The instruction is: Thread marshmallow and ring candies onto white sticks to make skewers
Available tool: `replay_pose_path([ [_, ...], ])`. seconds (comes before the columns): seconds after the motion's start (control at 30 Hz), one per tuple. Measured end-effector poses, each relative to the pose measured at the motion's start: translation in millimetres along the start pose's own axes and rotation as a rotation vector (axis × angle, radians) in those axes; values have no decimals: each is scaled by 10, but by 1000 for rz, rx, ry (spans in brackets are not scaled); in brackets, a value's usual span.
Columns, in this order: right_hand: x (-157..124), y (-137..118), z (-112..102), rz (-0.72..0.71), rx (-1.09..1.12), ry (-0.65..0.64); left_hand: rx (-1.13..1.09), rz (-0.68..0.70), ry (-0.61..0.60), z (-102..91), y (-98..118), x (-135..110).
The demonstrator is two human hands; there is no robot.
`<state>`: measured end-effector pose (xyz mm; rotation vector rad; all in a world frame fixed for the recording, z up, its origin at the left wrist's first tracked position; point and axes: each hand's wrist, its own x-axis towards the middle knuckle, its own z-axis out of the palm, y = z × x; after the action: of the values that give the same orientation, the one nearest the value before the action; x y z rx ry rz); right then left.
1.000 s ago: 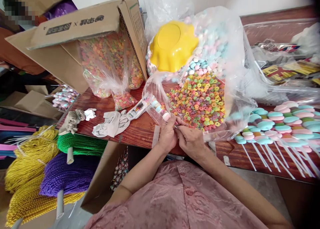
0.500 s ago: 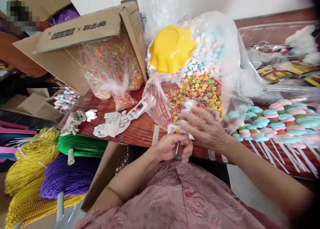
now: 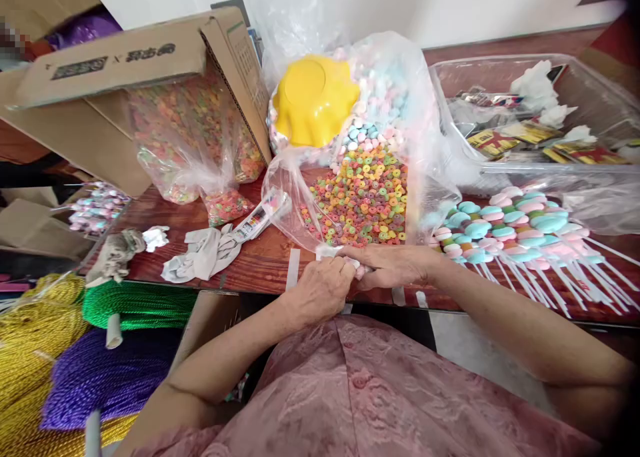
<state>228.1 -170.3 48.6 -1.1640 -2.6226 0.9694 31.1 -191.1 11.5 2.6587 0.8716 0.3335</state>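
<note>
My left hand (image 3: 327, 282) is closed at the table's front edge, its fingers wrapped around a candy stick that they mostly hide. My right hand (image 3: 395, 265) meets it from the right, fingers pointing left and thumb below. A pink marshmallow (image 3: 363, 270) shows between the two hands. Just behind them lie loose gummy rings (image 3: 363, 200) in many colours on an opened clear plastic bag. Pink and blue marshmallows (image 3: 390, 97) fill the bag further back, with a yellow scalloped bowl (image 3: 316, 100) upside down on them.
To the right lie several finished candy skewers (image 3: 505, 227), in front of a clear plastic bin (image 3: 540, 167). At left stand a cardboard box (image 3: 240, 77) with bagged gummy rings, grey gloves (image 3: 203, 254) and a crumpled tissue (image 3: 156, 238). Green cord bundles (image 3: 145, 304) hang below the edge.
My right hand, raised and blurred before with a pale piece at its fingers, has come down against my left hand. The white stick below my left fist no longer shows. The view has shifted.
</note>
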Motion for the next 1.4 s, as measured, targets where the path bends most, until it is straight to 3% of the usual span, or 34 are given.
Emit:
replay_pose_path([
  [0.1, -6, 11, -90, 55, 24, -245, 1, 84, -73, -3, 6, 12],
  [0.13, -22, 4, -86, 67, -2, -236, -63, 80, -72, 5, -3, 9],
  [0.2, -73, -38, -25, 77, -122, -90, -288, -17, -34, 30, -32, -6],
  [0.27, -137, -106, 92, 67, -333, 164, -620, -224, 12, 57, -67, -27],
  [0.37, -224, -189, 320, -79, -590, 470, -1172, -511, -39, 91, -110, -77],
  [0.47, -297, -195, 536, -206, -615, 483, -1386, -535, -236, 117, -113, -154],
  [0.53, -351, -181, 642, -167, -547, 324, -1173, -414, -337, 142, -84, -211],
  [0.6, -404, -181, 707, -69, -413, 133, -736, -208, -306, 177, -34, -262],
  [0.67, -442, -201, 734, 40, -255, 54, -263, 11, -139, 215, 26, -296],
  [0.73, -458, -233, 735, 125, -121, 77, 55, 167, 64, 241, 74, -301],
  [0.8, -463, -260, 731, 175, -15, 163, 155, 263, 199, 252, 95, -270],
  [0.9, -517, -236, 747, 176, 98, 406, 36, 266, 235, 271, 77, -188],
  [1.0, -699, -79, 775, 147, 78, 874, -164, 140, 217, 316, 31, -127],
  [1.07, -872, 82, 786, 214, 11, 1181, -315, 3, 252, 341, 1, -120],
  [1.13, -1022, 236, 795, 350, -56, 1290, -513, -189, 277, 349, -17, -133],
  [1.2, -1089, 346, 812, 467, -159, 1144, -779, -398, 264, 343, -14, -148],
  [1.3, -1011, 426, 840, 595, -326, 778, -1200, -622, 228, 325, 34, -142],
  [1.4, -847, 475, 834, 693, -407, 629, -1455, -730, 220, 304, 95, -115],
])
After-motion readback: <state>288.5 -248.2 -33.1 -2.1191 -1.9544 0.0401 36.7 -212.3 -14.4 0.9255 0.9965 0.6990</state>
